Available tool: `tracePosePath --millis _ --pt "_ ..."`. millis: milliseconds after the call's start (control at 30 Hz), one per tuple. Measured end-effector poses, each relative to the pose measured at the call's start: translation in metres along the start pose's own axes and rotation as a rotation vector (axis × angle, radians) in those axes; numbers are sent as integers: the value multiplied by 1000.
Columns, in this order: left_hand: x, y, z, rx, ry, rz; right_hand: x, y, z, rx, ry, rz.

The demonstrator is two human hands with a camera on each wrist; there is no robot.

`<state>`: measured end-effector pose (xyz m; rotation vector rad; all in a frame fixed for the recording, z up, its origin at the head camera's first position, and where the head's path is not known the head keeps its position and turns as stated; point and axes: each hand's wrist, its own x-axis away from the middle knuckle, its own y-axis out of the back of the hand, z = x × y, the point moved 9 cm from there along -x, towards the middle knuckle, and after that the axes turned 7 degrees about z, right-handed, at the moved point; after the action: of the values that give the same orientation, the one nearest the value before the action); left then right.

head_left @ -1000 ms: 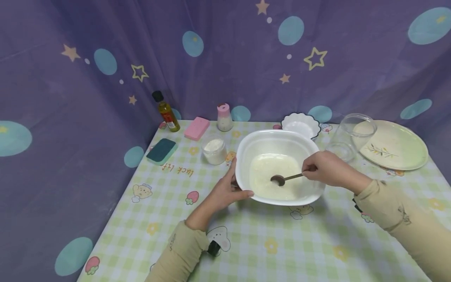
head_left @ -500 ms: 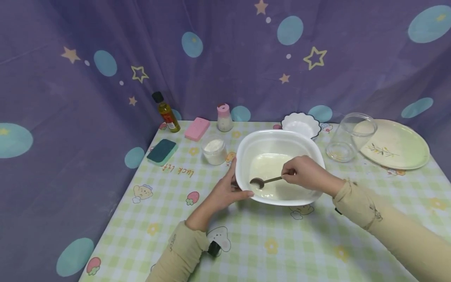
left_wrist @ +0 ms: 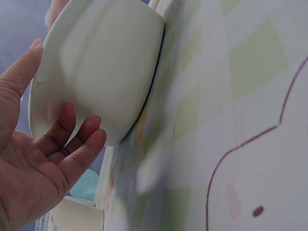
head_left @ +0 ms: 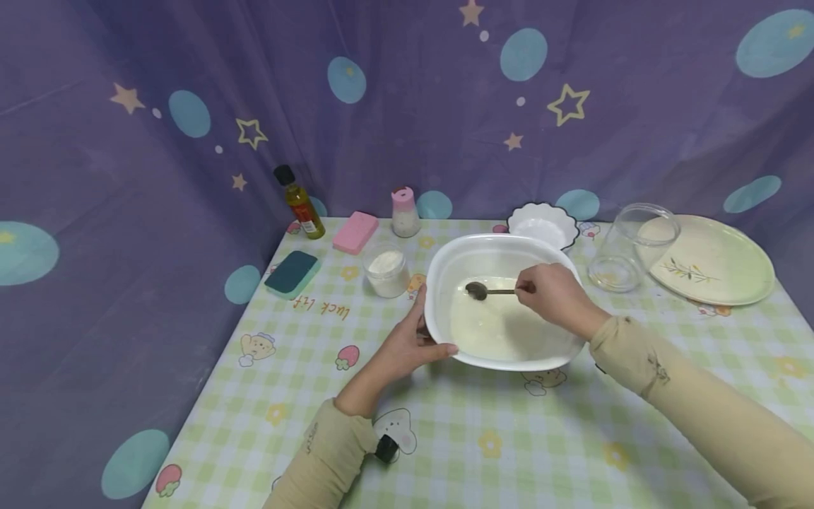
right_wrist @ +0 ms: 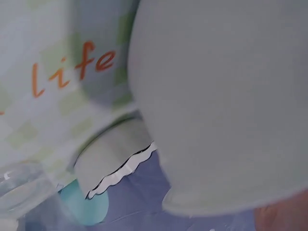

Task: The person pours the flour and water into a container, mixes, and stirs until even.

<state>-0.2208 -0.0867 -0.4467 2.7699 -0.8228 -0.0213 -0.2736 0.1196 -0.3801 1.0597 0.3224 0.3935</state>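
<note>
A table (head_left: pixel 445 452) covered in a pale green checked cloth printed with cartoon bears, strawberries and orange lettering filled the lower half of the head view. Behind it hung a purple curtain (head_left: pixel 191 71) with teal dots and stars.

At the centre of the frame stood a white bowl (head_left: pixel 439 283) holding a pale liquid. The left hand (head_left: pixel 407 343) clasped the bowl's left rim, thumb on the edge and fingers (left_wrist: pixel 82 144) curled under its outer wall. The right hand (head_left: pixel 553 293) reached in from the right and pinched the handle of a spoon (head_left: pixel 485 290), whose head lay toward the bowl's far inner side.

Along the back edge, left of centre, stood an oil bottle (head_left: pixel 299 201), a pink sponge (head_left: pixel 355 231) and a pink-capped shaker (head_left: pixel 404 211). A green sponge (head_left: pixel 292 273) lay further left, and a small jar of white powder (head_left: pixel 386 271) sat just left of the bowl. A scalloped white dish (head_left: pixel 543 225) sat behind the bowl; a glass jar (head_left: pixel 629 247) lay tipped at right, beside a leaf-patterned plate (head_left: pixel 718 261).
</note>
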Motion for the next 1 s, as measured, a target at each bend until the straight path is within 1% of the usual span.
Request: tracePosePath --millis 167,300,400,600,767,1000 --pt "0 0 0 -3 -8 2 5 12 -13 40 -49 9" --pt "0 0 0 -1 -17 4 11 21 -20 79 -66 21" --pt "0 0 -1 1 -14 3 15 27 -24 106 -82 48" --pt "0 1 -2 -4 -19 -2 24 35 -30 120 -111 151" --pt "0 0 -2 -8 -19 -2 32 38 -30 115 -113 247" --pt "0 0 0 -3 -7 -3 40 35 -25 73 -50 388"
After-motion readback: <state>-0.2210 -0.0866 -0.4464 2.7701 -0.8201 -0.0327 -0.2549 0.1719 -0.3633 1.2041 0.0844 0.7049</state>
